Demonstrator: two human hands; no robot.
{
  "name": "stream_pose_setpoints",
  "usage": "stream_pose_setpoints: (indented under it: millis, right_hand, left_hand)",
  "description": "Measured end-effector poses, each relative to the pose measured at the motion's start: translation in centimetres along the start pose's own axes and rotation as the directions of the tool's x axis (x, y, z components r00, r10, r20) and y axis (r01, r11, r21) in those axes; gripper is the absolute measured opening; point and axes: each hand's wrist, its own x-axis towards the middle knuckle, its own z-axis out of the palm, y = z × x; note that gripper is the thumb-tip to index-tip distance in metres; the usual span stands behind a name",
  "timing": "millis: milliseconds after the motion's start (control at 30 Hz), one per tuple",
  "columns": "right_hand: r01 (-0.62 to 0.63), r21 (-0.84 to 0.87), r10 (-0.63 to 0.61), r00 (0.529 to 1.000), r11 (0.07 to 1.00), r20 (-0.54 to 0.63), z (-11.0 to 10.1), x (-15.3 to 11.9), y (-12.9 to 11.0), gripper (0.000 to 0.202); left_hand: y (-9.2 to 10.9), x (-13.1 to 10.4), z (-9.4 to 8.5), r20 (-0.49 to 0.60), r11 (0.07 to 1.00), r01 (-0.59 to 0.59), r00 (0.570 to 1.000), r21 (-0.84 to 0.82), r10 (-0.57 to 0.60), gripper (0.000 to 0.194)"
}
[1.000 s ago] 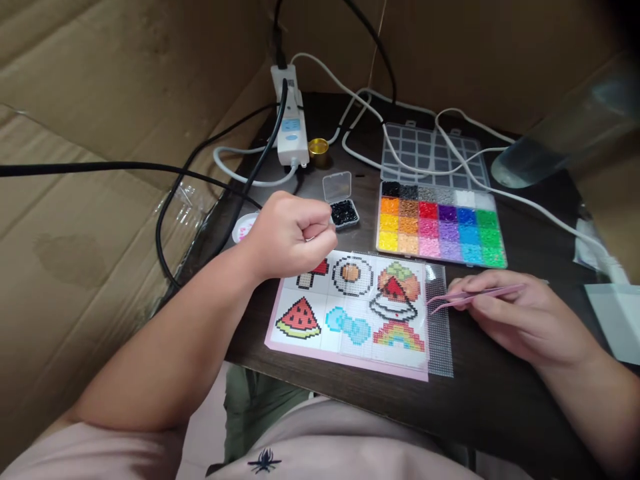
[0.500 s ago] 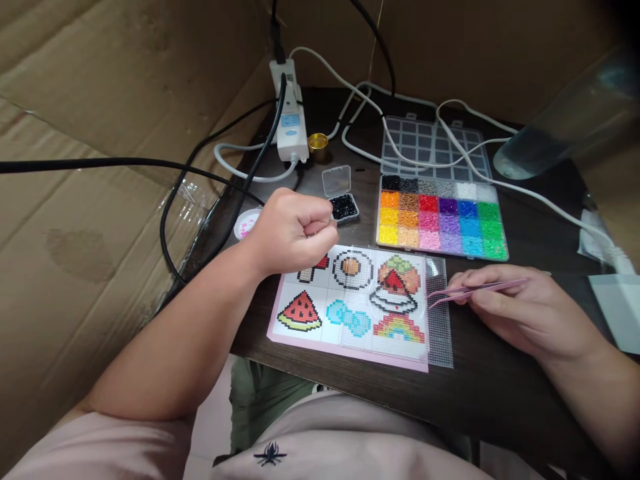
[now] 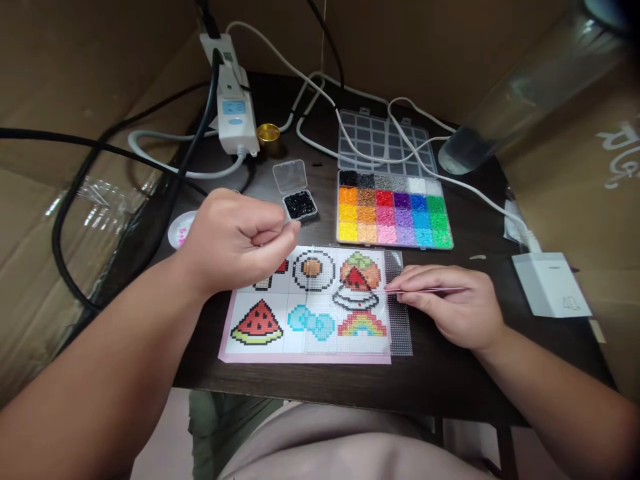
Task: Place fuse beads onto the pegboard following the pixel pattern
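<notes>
My left hand is closed in a fist above the upper left of the pattern sheet; what it holds, if anything, is hidden. Pink tweezers are pinched in my right hand, their tips pointing left over the right edge of the clear pegboard. That pegboard lies on the sheet, which shows a watermelon, an egg, a bow and a rainbow. On it is a partly beaded shape in red, black and white. Just past my left hand stands a small open box of black beads.
A sorted bead case lies open at the back. A power strip, a gold cup and cables stand behind. At left is a white dish; at right, a white charger and a clear cylinder.
The view has shifted, so the tabletop things appear further left. The tweezers have moved nearer the beaded shape, and their arms look closer together. My left hand remains closed.
</notes>
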Motion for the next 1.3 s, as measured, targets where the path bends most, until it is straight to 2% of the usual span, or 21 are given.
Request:
stream_pose_setpoints:
  millis: [100,300,767,1300]
  right_hand:
    - [-0.004,0.019,0.004,0.999,1.000,0.034,0.12,0.16,-0.05,0.029]
    - [0.062,0.074,-0.070,0.991,0.995,0.118,0.10,0.37,0.08,0.027]
    - [0.057,0.010,-0.058,0.987,0.998,0.149,0.27,0.58,0.05,0.026]
    - [0.062,0.012,-0.064,0.985,0.998,0.159,0.04,0.51,0.11,0.022]
  left_hand:
    - [-0.03,-0.10,0.00,-0.008,0.999,-0.025,1.000,0.024,0.026,0.050]
    - [-0.10,-0.18,0.02,0.005,0.999,-0.004,1.000,0.037,0.004,0.049]
    - [-0.24,-0.11,0.21,0.015,0.999,-0.029,0.999,0.046,0.028,0.050]
    - [-0.17,-0.27,0.02,0.007,0.999,0.010,1.000,0.054,-0.010,0.051]
